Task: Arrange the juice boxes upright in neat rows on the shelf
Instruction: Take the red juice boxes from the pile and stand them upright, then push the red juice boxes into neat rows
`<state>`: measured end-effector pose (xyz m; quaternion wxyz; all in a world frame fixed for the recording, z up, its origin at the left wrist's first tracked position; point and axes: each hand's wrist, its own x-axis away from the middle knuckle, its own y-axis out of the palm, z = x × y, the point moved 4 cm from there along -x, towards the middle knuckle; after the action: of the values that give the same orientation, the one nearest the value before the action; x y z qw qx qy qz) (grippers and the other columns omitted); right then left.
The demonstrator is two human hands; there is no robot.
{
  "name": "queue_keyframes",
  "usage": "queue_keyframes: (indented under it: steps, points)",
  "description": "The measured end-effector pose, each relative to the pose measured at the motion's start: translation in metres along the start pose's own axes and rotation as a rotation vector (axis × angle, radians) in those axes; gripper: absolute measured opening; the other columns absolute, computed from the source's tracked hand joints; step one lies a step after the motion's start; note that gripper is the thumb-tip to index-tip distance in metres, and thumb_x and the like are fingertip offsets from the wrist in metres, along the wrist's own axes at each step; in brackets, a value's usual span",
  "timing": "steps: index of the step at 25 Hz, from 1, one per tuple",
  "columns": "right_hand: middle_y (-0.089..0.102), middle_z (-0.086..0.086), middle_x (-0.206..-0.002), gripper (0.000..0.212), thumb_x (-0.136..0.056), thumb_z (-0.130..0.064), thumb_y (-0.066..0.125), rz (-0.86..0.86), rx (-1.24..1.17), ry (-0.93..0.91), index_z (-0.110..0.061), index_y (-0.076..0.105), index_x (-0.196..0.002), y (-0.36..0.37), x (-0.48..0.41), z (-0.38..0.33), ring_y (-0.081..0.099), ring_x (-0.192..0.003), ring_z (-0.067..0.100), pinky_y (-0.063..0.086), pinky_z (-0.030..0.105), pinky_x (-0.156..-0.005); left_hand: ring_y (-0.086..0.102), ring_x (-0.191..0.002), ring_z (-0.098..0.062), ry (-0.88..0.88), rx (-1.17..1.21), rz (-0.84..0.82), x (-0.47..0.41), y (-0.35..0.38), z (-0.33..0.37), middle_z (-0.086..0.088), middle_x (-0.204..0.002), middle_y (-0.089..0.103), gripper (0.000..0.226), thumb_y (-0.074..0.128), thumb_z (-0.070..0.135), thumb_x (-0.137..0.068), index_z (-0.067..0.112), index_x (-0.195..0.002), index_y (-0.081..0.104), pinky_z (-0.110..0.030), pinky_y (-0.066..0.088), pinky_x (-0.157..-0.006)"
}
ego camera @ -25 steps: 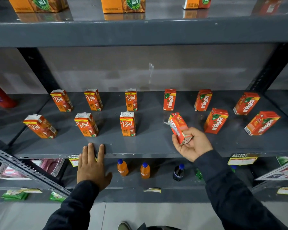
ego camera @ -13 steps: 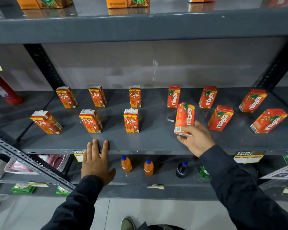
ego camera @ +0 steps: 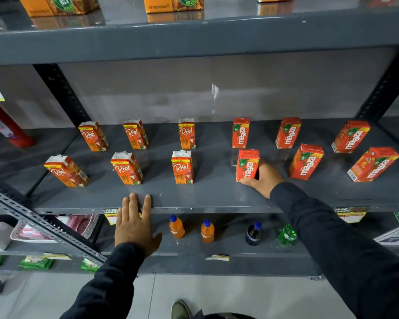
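The right hand (ego camera: pixel 264 178) grips a Maaza box (ego camera: pixel 247 165), which stands upright on the shelf (ego camera: pixel 207 199), long axis vertical, just left of the palm. The left hand (ego camera: pixel 134 223) lies flat and open on the shelf edge, well apart, so the right one is nearer.

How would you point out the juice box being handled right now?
Find the middle grey shelf with two rows of orange cartons. In the front row, go to the leftmost Maaza box. Unlike its neighbours, the right hand wraps it.
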<state>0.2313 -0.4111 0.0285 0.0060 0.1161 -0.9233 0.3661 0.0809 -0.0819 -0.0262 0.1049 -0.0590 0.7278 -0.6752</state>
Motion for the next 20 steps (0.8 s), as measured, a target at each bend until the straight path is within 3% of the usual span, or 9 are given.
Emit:
queue_keyframes:
  steps: [5,9,10,12,14,16,18,20]
  points:
    - [0.066,0.001,-0.110,0.043,-0.077,-0.025,0.075,-0.023,-0.005,-0.033,-0.020,0.052,-0.113,0.000,0.005,-0.005,0.062,-0.103,0.021,0.042,0.029,-0.082,0.007,-0.141,-0.040,0.002,0.009,-0.004,0.000,-0.001,0.000,-0.023,-0.154,0.010,0.112,0.070,0.060,-0.063,0.018,-0.147,0.009,-0.049,0.015,-0.114]
    - [0.055,-0.010,-0.116,0.078,-0.070,-0.018,0.081,0.057,-0.300,-0.012,-0.019,0.038,-0.135,-0.007,0.018,0.003,0.053,-0.106,0.005,0.040,0.027,-0.092,0.008,-0.140,-0.041,0.008,0.016,0.003,0.001,-0.001,0.000,-0.023,-0.154,0.012,0.111,0.071,0.057,-0.063,0.017,-0.147,0.010,-0.049,0.017,-0.114]
    - [0.058,-0.008,-0.113,0.073,-0.072,-0.015,0.079,0.146,-0.387,0.000,-0.018,0.042,-0.134,-0.008,0.027,0.012,0.055,-0.102,0.001,0.042,0.027,-0.092,0.010,-0.140,-0.041,0.010,0.017,0.011,0.002,-0.001,-0.001,-0.024,-0.153,0.014,0.111,0.073,0.056,-0.062,0.016,-0.147,0.012,-0.050,0.018,-0.114]
    - [0.065,-0.004,-0.088,0.032,-0.076,-0.012,0.075,0.452,-0.470,0.026,-0.022,0.062,-0.103,-0.015,0.053,0.037,0.060,-0.076,-0.005,0.047,0.030,-0.079,0.012,-0.139,-0.042,0.014,0.023,0.019,0.002,-0.001,0.000,-0.025,-0.152,0.017,0.111,0.074,0.054,-0.060,0.015,-0.146,0.017,-0.051,0.020,-0.113]
    - [0.063,0.001,-0.075,0.016,-0.076,-0.017,0.074,0.770,-0.444,0.093,-0.023,0.060,-0.080,-0.032,0.077,0.062,0.059,-0.065,0.002,0.049,0.037,-0.071,0.015,-0.138,-0.044,0.011,0.032,0.021,0.001,0.000,0.000,-0.026,-0.151,0.020,0.110,0.076,0.052,-0.058,0.014,-0.146,0.020,-0.053,0.022,-0.112]
    - [0.062,0.011,-0.088,0.029,-0.072,-0.023,0.077,0.914,-0.342,0.160,-0.016,0.057,-0.092,-0.053,0.079,0.082,0.060,-0.078,0.020,0.052,0.048,-0.077,0.016,-0.137,-0.045,0.006,0.035,0.025,0.001,0.002,0.001,-0.027,-0.150,0.022,0.112,0.078,0.051,-0.055,0.014,-0.145,0.022,-0.054,0.024,-0.110]
    - [0.063,0.013,-0.104,0.056,-0.065,-0.033,0.080,0.862,-0.232,0.221,-0.012,0.054,-0.110,-0.068,0.066,0.089,0.061,-0.093,0.028,0.050,0.051,-0.086,0.017,-0.136,-0.046,0.002,0.025,0.025,0.001,0.003,0.000,-0.027,-0.148,0.023,0.114,0.080,0.052,-0.053,0.013,-0.144,0.024,-0.056,0.025,-0.109]
    - [0.065,0.005,-0.108,0.068,-0.058,-0.053,0.077,0.750,-0.037,0.302,-0.019,0.054,-0.111,-0.073,0.052,0.088,0.061,-0.102,0.029,0.047,0.047,-0.090,0.019,-0.134,-0.047,0.006,0.018,0.034,0.000,0.004,0.001,-0.029,-0.146,0.025,0.115,0.081,0.053,-0.050,0.012,-0.142,0.026,-0.058,0.027,-0.108]
